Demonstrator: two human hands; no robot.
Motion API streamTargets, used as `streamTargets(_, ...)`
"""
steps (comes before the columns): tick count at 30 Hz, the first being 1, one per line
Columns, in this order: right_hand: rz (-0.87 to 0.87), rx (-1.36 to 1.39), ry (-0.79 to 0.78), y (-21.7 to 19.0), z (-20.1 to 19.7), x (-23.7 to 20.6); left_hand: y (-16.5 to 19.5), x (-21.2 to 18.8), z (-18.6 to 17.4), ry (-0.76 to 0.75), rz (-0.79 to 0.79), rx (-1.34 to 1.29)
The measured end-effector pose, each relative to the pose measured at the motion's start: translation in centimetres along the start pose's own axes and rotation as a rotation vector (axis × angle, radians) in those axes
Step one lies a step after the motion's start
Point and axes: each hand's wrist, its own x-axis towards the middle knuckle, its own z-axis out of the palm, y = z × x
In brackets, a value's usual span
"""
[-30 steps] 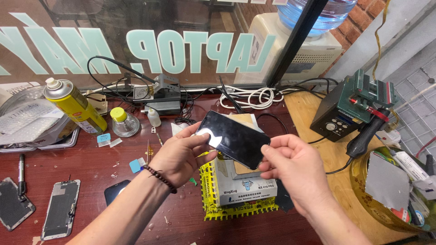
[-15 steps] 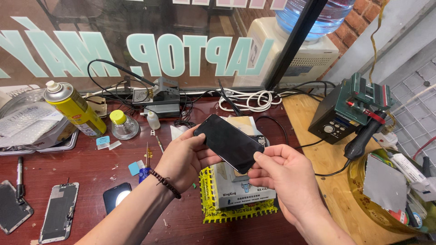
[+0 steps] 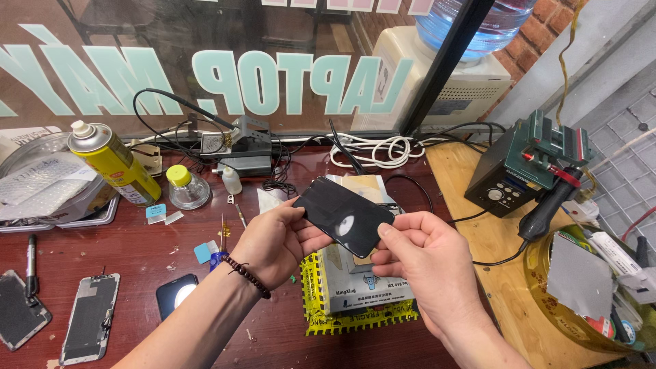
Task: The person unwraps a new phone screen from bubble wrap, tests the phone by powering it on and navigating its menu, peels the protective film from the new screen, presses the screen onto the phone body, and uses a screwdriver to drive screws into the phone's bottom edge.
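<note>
Two hands are holding one black phone (image 3: 345,216) at the centre of the frame, above the workbench. The left hand (image 3: 273,242) is gripping the phone's left end, thumb lying along the near edge and fingers curled behind it; the hand is partly closed, not clenched. The right hand (image 3: 424,256) is pinching the phone's lower right corner between thumb and forefinger, with the remaining fingers folded loosely beneath. A dark beaded bracelet (image 3: 247,276) is sitting on the left wrist.

The phone is showing a flat, glossy black face, tilted so that its long axis is running from upper left to lower right. A pale oval reflection is showing near the middle of the glass. Whether this face is the screen or the back cannot be told.

Directly beneath the hands, a grey device (image 3: 365,287) is resting on a yellow mat (image 3: 328,321) at the lower centre of the frame, on the dark red table (image 3: 137,253). At the left of the frame, a yellow spray can (image 3: 116,164) is standing upright, with a small glass bottle with a yellow cap (image 3: 184,188) just beside it. Two stripped phone panels (image 3: 89,326) are lying at the lower left. At the right of the frame, a dark soldering station (image 3: 509,178) is standing on a wooden board (image 3: 492,246).
</note>
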Motion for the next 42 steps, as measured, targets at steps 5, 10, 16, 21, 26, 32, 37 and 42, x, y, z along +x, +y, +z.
streamTargets(5, 0.009, 0.022, -0.004, 0.1, 0.0, 0.0, 0.0, 0.0, 0.0, -0.014, 0.008, -0.013)
streamTargets(10, -0.008, -0.002, 0.009, 0.2, 0.0, -0.1, -0.1, 0.1, -0.1, 0.029, -0.003, 0.006)
streamTargets(16, -0.202, -0.252, 0.083, 0.6, -0.1, -0.4, 0.2, -0.1, 0.3, 0.09, -0.064, 0.036)
streamTargets(21, -0.898, -0.649, 0.147, 1.4, -1.7, -0.9, 1.7, -0.7, -0.1, 0.045, -0.218, -0.026)
streamTargets(26, -0.612, -0.356, 0.094, 1.9, -2.2, 0.7, 2.4, -1.0, 0.1, -0.072, -0.098, 0.037)
streamTargets(32, -0.107, -0.047, -0.088, 1.6, -3.0, 3.2, 2.2, -0.9, 0.0, -0.21, -0.071, 0.182)
streamTargets(37, -0.267, -0.137, -0.058, 1.5, -3.1, 4.9, 1.7, 1.6, -0.9, -0.185, -0.006, 0.393)
streamTargets(42, -0.54, -0.6, 0.3, 0.8, -3.8, 5.7, 2.5, 3.9, -1.1, -0.181, 0.019, 0.512)
